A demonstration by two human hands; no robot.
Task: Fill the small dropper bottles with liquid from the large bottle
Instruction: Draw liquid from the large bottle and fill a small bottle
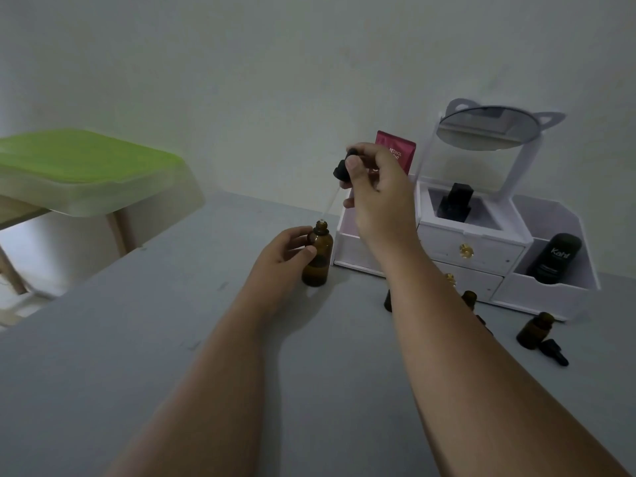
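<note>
The left hand [289,247] is gripping the round amber glass bottle [317,258] upright on the smooth grey table [137,339]; the right hand [375,187] is pinching a black rubber-bulbed dropper [340,172], its clear thin tube at the bottle's mouth.

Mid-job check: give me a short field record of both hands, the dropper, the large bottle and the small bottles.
left hand: grips the large amber bottle, upright on the grey table
right hand: pinches the black dropper by its bulb and cap
dropper tip: glass tube tilted, its end right at the large bottle's open mouth
small bottles: one uncapped, upright by the white organizer; others partly hidden behind the right forearm
loose dropper cap: lying on the table beside the uncapped bottle
fill levels: cannot tell
</note>
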